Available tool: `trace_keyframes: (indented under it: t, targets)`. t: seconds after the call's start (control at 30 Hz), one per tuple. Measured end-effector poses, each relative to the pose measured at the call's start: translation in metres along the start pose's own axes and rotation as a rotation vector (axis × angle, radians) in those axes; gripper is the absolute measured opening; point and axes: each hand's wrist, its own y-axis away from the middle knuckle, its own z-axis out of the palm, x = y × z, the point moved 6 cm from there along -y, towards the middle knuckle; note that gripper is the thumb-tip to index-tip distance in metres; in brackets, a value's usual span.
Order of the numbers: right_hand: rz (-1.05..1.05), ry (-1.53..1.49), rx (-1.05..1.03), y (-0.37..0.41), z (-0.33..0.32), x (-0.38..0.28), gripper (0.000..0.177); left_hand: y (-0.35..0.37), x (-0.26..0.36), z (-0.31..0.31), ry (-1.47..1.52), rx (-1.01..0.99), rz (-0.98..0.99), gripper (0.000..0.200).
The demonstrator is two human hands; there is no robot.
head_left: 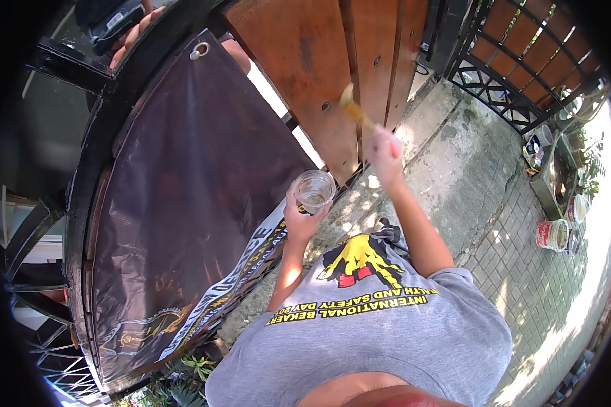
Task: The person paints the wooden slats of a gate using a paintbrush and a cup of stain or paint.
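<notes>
Your brush [355, 110] is in front of the brown wooden panels [312, 64], bristles pointing up and away from you. Its bristle end is pale and its middle yellowish; you cannot tell from this view whether the tip touches the wood. Your right hand [387, 156] is closed around the handle, with a bit of red showing at the fingers. Lower and to the left, your left hand [300, 218] is curled around 1 clear, open-topped jar [315, 190], gripping its side; what is inside is too unclear to name. The jar is apart from the brush, near the lower edge of the panels.

To the left of the jar, 1 dark banner [197, 163] spreads across the black metal frame [79, 224], with 1 metal eyelet [199, 51] at its top corner and printed lettering along its lower right edge. Below your hands is your gray shirt [380, 339], with yellow and black print. To the right lie the concrete strip [465, 146] and gray pavers [495, 271], where 1 red-and-white tub [552, 235] stands near a planter [557, 178]. Beyond them is 1 gate [523, 57] with brown slats and black bars. Green leaves [197, 366] show below the banner.
</notes>
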Motion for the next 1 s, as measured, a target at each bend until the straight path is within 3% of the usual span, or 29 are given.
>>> trace_keyframes:
  t: [0.07,0.13,0.23,0.27,0.33,0.47,0.53,0.63,0.73,0.83,0.93,1.0]
  targets:
    - [-0.166,0.125,-0.152,0.023,0.024,-0.003,0.036,0.000,0.000,0.001,-0.060,0.007,0.062,0.088]
    - [0.151,0.224,-0.252,0.044,0.037,0.006,0.033,0.001,0.000,0.003,-0.033,-0.010,0.037,0.088]
    - [0.026,0.006,-0.077,0.037,0.023,-0.016,0.030,0.000,0.001,0.005,-0.031,-0.033,0.022,0.088]
    - [-0.102,-0.198,-0.024,0.025,0.010,-0.011,0.034,0.000,0.003,0.005,-0.054,-0.038,0.010,0.088]
    - [0.190,-0.115,0.192,0.013,-0.003,-0.022,0.038,0.000,0.004,0.005,-0.075,-0.047,0.010,0.087]
    - [0.004,0.032,-0.145,0.025,0.029,-0.020,0.038,0.004,-0.009,0.013,-0.020,-0.069,0.044,0.085]
    - [0.017,0.205,-0.369,0.042,0.046,-0.025,0.037,0.000,0.002,0.014,-0.007,-0.071,0.045,0.084]
    - [-0.146,0.067,-0.129,0.040,0.032,-0.039,0.037,-0.003,0.021,0.008,-0.063,-0.047,0.024,0.084]
    - [0.126,-0.064,0.160,0.014,0.001,-0.017,0.039,-0.001,0.010,0.004,-0.017,0.008,-0.007,0.085]
    - [-0.111,0.224,-0.125,0.021,0.033,-0.025,0.041,0.000,0.001,0.003,-0.011,0.008,0.039,0.086]
    - [0.244,0.084,-0.348,0.043,0.044,-0.019,0.040,-0.005,-0.002,0.004,-0.003,-0.012,-0.005,0.086]
    - [0.185,-0.012,-0.262,0.040,0.028,-0.028,0.039,-0.003,-0.001,0.000,-0.013,-0.007,-0.019,0.087]
